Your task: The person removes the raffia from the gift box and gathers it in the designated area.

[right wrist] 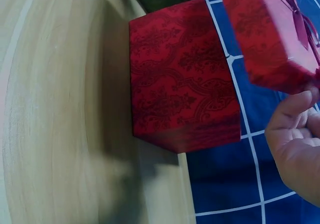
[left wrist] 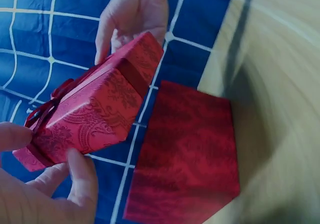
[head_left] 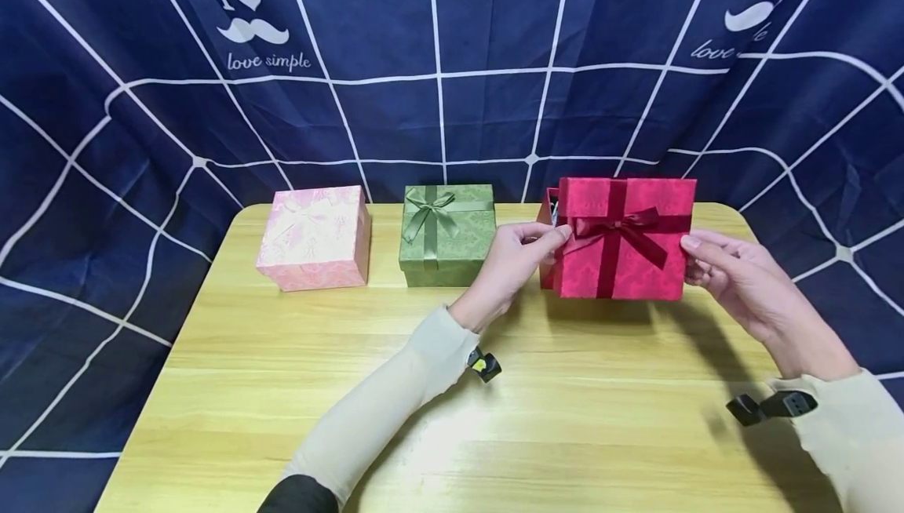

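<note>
A red patterned gift box lid (head_left: 646, 278) with a dark red ribbon bow is raised and tilted above its red box base (left wrist: 190, 149). My left hand (head_left: 512, 266) pinches the lid's left end between thumb and fingers. At the opposite end my right hand (head_left: 749, 285) grips the lid's edge, thumb on the front. In the right wrist view the base (right wrist: 182, 74) stands on the table, apart from the lid (right wrist: 265, 34). Something pale shows at the base's left opening in the head view; most of the inside is hidden behind the lid.
On the wooden table (head_left: 452, 387), a green gift box (head_left: 459, 234) with a bow stands left of the red one. Farther left is a pink gift box (head_left: 314, 231), its lid on. A dark blue cloth (head_left: 381, 121) with white lines hangs behind the table.
</note>
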### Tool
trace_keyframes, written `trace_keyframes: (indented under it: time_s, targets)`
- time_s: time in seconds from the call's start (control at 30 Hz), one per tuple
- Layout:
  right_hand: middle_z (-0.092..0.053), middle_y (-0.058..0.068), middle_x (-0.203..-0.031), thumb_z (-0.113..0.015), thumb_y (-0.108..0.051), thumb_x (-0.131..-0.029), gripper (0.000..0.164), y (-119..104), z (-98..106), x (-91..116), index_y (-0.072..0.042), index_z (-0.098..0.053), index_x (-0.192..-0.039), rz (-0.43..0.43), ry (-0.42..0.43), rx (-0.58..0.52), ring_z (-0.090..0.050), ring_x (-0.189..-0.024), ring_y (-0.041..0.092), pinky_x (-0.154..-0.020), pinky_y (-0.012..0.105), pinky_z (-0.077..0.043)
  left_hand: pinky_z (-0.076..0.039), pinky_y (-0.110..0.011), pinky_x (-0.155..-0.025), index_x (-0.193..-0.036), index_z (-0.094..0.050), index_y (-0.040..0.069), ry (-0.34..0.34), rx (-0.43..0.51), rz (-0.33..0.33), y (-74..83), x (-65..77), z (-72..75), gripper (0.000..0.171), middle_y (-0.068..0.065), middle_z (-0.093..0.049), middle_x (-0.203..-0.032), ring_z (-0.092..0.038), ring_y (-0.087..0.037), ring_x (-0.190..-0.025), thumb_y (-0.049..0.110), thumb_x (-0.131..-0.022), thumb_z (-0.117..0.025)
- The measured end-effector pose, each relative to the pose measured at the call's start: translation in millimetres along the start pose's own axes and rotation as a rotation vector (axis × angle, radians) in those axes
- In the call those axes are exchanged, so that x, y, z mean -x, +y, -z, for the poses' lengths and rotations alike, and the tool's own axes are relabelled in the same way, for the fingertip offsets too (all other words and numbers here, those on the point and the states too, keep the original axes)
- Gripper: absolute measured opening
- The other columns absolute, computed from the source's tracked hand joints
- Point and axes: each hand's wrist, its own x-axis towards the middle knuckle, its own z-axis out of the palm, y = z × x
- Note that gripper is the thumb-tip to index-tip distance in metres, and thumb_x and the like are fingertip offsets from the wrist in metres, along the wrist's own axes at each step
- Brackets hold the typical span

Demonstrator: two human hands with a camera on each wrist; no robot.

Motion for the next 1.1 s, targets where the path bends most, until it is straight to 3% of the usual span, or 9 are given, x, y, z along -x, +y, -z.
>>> trace_keyframes:
  time_s: [0.07, 0.17, 0.23, 0.3, 0.37, 0.47, 0.63, 0.8, 1.1]
  targets:
    - [-0.07, 0.005, -0.086, -0.042, 0.005, -0.115, 0.036, -1.1, -2.5, 1.9, 0.002, -0.077, -0.112, 0.006, -0.014, 0.057, -0.055, -0.066, 0.015, -0.062, 0.027, -0.048, -0.047, -0.026, -0.096, -0.113, -0.084, 0.0, -0.013, -0.06, -0.041, 0.9, 2.4, 2.2, 0.025, 0.005, -0.077, -0.097, -0.066, -0.005, -0.094, 0.022, -0.103, -0.079]
    - [-0.062, 0.004, -0.076, -0.041, 0.005, -0.115, 0.034, -3.8, -5.4, 4.7, 0.0, -0.074, -0.111, 0.022, -0.025, 0.113, -0.033, -0.059, 0.021, -0.055, 0.032, -0.029, -0.052, -0.023, -0.073, -0.126, -0.08, -0.001, -0.08, -0.058, -0.048, 2.2, 5.7, 6.0, 0.031, -0.001, -0.077, -0.087, -0.065, -0.008, -0.08, 0.022, -0.106, -0.075]
    - [-0.067, 0.006, -0.076, -0.041, 0.006, -0.115, 0.034, -5.8, -6.5, 6.9, 0.001, -0.074, -0.115, 0.034, -0.025, 0.127, -0.029, -0.058, 0.023, -0.057, 0.035, -0.023, -0.051, -0.023, -0.06, -0.14, -0.072, -0.001, -0.149, -0.015, -0.009, 3.4, 8.2, 8.5, 0.04, -0.008, -0.076, -0.08, -0.067, -0.012, -0.066, 0.023, -0.109, -0.072]
    - [-0.075, 0.01, -0.083, -0.043, 0.007, -0.114, 0.034, -8.0, -6.7, 9.4, 0.0, -0.075, -0.121, 0.032, -0.014, 0.152, -0.039, -0.054, 0.021, -0.052, 0.032, -0.028, -0.053, -0.025, -0.054, -0.153, -0.061, 0.0, -0.217, 0.049, 0.057, 5.0, 10.9, 10.8, 0.05, -0.017, -0.076, -0.077, -0.07, -0.019, -0.058, 0.025, -0.111, -0.069]
    - [-0.08, 0.014, -0.093, -0.045, 0.007, -0.114, 0.033, -9.7, -7.6, 11.8, -0.001, -0.075, -0.125, 0.022, -0.001, 0.192, -0.06, -0.058, 0.019, -0.052, 0.027, -0.04, -0.06, -0.03, -0.058, -0.162, -0.051, 0.003, -0.264, 0.075, 0.108, 6.6, 13.4, 13.0, 0.059, -0.02, -0.078, -0.083, -0.076, -0.025, -0.063, 0.028, -0.112, -0.067]
    - [-0.081, 0.018, -0.105, -0.047, 0.008, -0.113, 0.035, -11.3, -9.2, 16.3, -0.005, -0.074, -0.132, 0.0, 0.013, 0.278, -0.079, -0.085, 0.019, -0.065, 0.025, -0.056, -0.066, -0.044, -0.075, -0.166, -0.044, 0.005, -0.296, 0.088, 0.151, 7.7, 16.8, 15.4, 0.063, -0.022, -0.08, -0.093, -0.081, -0.032, -0.08, 0.027, -0.112, -0.067]
    - [-0.078, 0.022, -0.113, -0.05, 0.007, -0.112, 0.043, -11.7, -12.1, 26.9, -0.007, -0.065, -0.15, 0.007, 0.016, 0.373, -0.078, -0.104, 0.019, -0.075, 0.027, -0.058, -0.061, -0.054, -0.091, -0.168, -0.042, 0.007, -0.317, 0.089, 0.176, 5.1, 22.9, 17.8, 0.063, -0.022, -0.08, -0.106, -0.08, -0.035, -0.096, 0.021, -0.112, -0.067]
    - [-0.076, 0.024, -0.121, -0.044, 0.016, -0.11, 0.038, -5.7, -7.5, 38.6, 0.01, -0.063, -0.143, 0.095, -0.071, 0.386, -0.073, -0.115, 0.019, -0.083, 0.028, -0.056, -0.062, -0.047, -0.092, -0.167, -0.045, 0.011, -0.362, 0.121, 0.171, 1.3, 30.7, 21.6, 0.059, -0.026, -0.076, -0.121, -0.078, -0.037, -0.108, 0.013, -0.111, -0.066]
    - [-0.058, 0.017, -0.157, -0.015, 0.018, -0.108, 0.059, 7.7, 5.5, 52.7, 0.014, -0.046, -0.157, 0.159, -0.254, 0.052, -0.071, -0.123, 0.027, -0.094, 0.035, -0.06, -0.065, -0.041, -0.08, -0.15, -0.067, 0.008, -0.309, 0.152, 0.103, -2.6, 42.7, 19.5, 0.04, -0.013, -0.072, -0.128, -0.076, -0.035, -0.099, 0.021, -0.112, -0.064]
